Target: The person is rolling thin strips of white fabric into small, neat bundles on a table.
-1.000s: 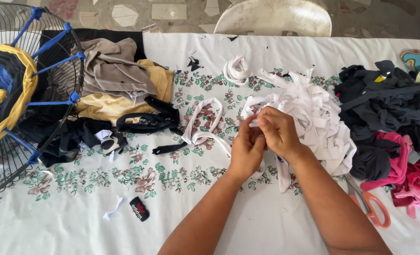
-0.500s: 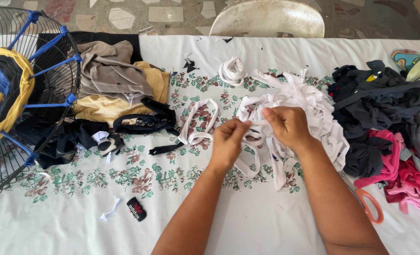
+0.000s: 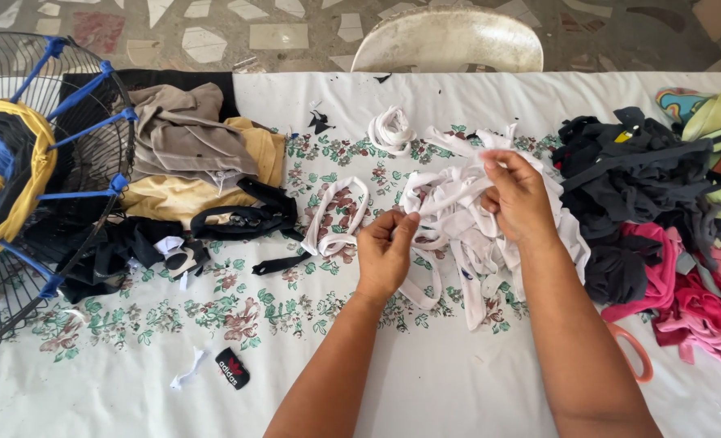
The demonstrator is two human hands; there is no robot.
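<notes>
A white cloth with flower print is covering the bench (image 3: 238, 405), which is standing on a stone-chip floor (image 3: 279, 32) beside one pale chair (image 3: 449, 40). Two hands are working: the left hand (image 3: 385, 255) and right hand (image 3: 518, 195) are each pinching white fabric strips (image 3: 466, 219) piled mid-bench. One small black label (image 3: 232, 368) is lying near the front edge.

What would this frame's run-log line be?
left hand: pinching white fabric strip | right hand: gripping same strip over white strip pile | surface: floral tablecloth
</notes>
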